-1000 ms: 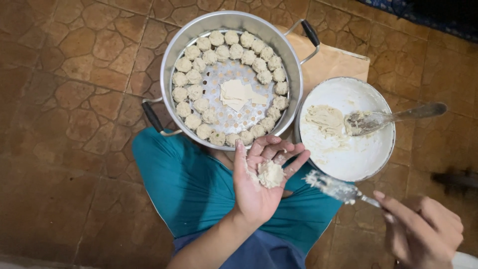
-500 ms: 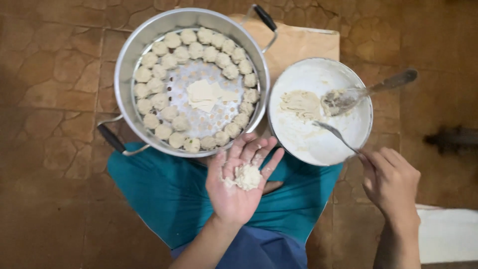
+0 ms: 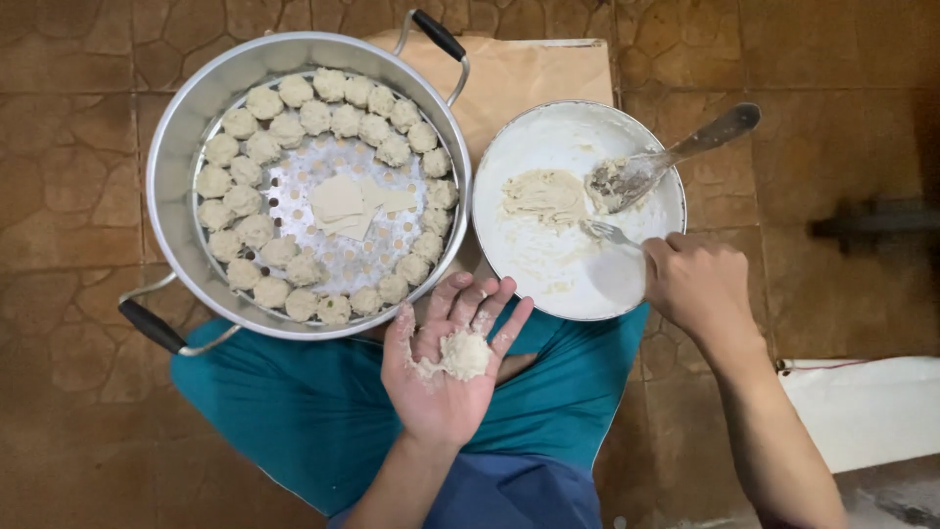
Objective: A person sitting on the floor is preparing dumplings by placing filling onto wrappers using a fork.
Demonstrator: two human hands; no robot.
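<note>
Dumplings ring the round metal steamer pot (image 3: 176,147) almost fully; left hand (image 3: 446,367) lies open, cradling a filled wrapper (image 3: 465,354), while right hand (image 3: 700,284) grips a fork (image 3: 609,233) in the nearly scraped white bowl (image 3: 548,274).

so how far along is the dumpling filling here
Well along. Done: filled dumplings ring the steamer pot in about two rows. In hand: the left hand lies open with a wrapper and filling on its palm, while the right hand holds a fork in the white bowl. Left: a few flat wrappers in the pot's middle and a small mound of filling beside a spoon.
</note>
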